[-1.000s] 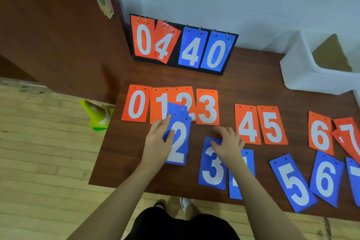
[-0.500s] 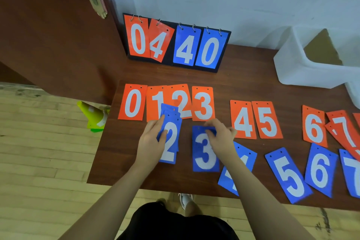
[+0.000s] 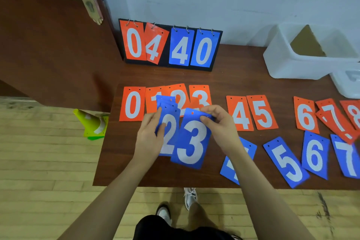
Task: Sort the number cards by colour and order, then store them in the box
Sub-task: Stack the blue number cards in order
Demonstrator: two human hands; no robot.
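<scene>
My right grip (image 3: 218, 123) pinches the blue 3 card (image 3: 191, 142) by its top edge; my left grip (image 3: 151, 138) holds the blue stack (image 3: 168, 123) topped by 2, above the desk (image 3: 116, 152).

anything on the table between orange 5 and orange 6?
Nothing. In the head view the stretch between the orange 5 and the orange 6 is bare brown table; the blue cards lie nearer the front edge.
</scene>
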